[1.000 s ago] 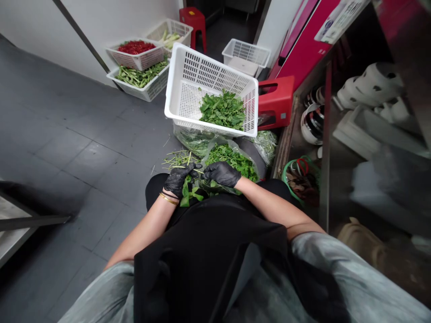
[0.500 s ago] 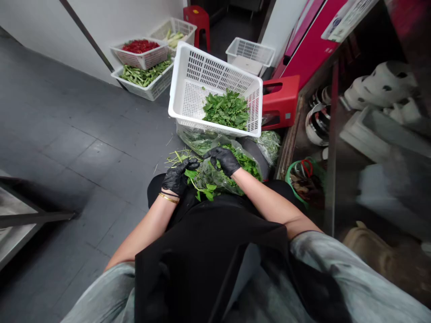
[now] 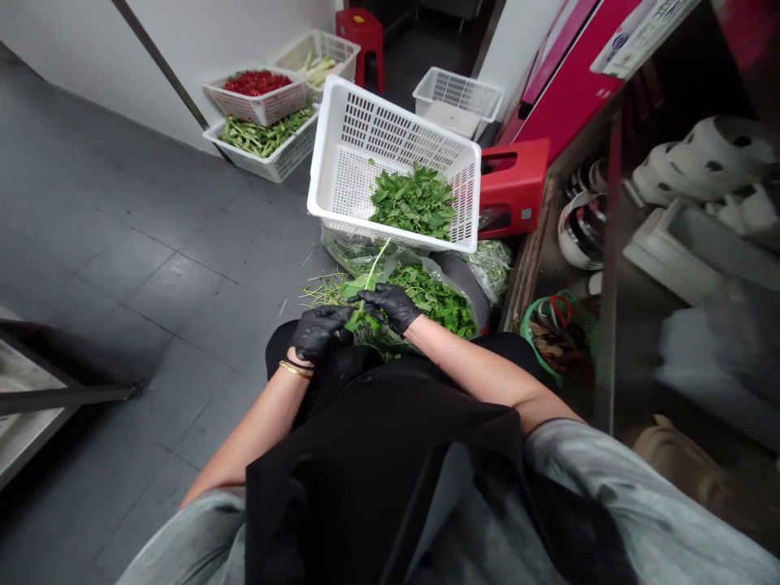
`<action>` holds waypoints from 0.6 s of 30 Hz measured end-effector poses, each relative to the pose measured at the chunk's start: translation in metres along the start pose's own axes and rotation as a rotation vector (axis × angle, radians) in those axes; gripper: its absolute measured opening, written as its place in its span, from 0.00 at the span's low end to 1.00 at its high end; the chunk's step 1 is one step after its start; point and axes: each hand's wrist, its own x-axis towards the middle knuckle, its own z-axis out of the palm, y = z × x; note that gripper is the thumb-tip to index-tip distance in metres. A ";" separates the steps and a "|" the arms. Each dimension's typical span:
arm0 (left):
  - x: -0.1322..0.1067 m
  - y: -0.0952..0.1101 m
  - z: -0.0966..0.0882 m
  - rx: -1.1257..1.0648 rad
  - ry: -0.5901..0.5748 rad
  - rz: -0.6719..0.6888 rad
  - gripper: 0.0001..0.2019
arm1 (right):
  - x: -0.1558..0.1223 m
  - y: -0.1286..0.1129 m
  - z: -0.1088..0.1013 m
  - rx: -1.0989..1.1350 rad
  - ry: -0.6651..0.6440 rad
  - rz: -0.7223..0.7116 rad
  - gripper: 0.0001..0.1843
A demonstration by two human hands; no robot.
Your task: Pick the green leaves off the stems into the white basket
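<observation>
Both my hands wear black gloves and meet over my lap. My left hand (image 3: pixel 317 331) is closed on the lower part of a leafy green sprig (image 3: pixel 364 280). My right hand (image 3: pixel 392 305) pinches the same sprig just beside it; its pale stem sticks up toward the basket. Right behind my hands lies a clear plastic bag of green leaves (image 3: pixel 435 294). A white slotted basket (image 3: pixel 347 175) stands tilted beyond it, with picked leaves (image 3: pixel 413 201) heaped in its right half.
Bare stems (image 3: pixel 321 287) litter the grey tile floor left of the bag. At the back left are baskets of red chillies (image 3: pixel 256 84) and green beans (image 3: pixel 262 136). A red stool (image 3: pixel 513 184) and a steel shelf with bowls (image 3: pixel 576 231) stand at the right.
My right hand came back from the bag to meet my left hand. The sprig now stands up between them with its stem pointing at the basket.
</observation>
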 end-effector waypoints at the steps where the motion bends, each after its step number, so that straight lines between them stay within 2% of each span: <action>1: -0.005 0.003 0.004 0.006 -0.025 -0.012 0.15 | -0.001 0.002 0.005 0.037 0.016 0.001 0.22; 4: -0.014 0.009 0.010 -0.028 -0.066 0.014 0.18 | -0.008 0.004 0.018 0.077 -0.007 0.029 0.22; 7: -0.018 0.008 0.007 0.004 -0.166 -0.016 0.16 | -0.018 -0.003 0.019 0.041 -0.171 0.062 0.20; 10: -0.024 0.005 0.001 -0.051 -0.281 -0.040 0.14 | -0.027 -0.015 0.010 -0.007 -0.356 0.046 0.23; 14: -0.034 0.004 -0.001 -0.129 -0.324 -0.027 0.11 | -0.033 -0.028 -0.004 -0.112 -0.433 -0.029 0.28; 18: -0.039 0.006 0.000 -0.154 -0.335 -0.027 0.12 | -0.034 -0.037 -0.016 -0.394 -0.563 -0.085 0.23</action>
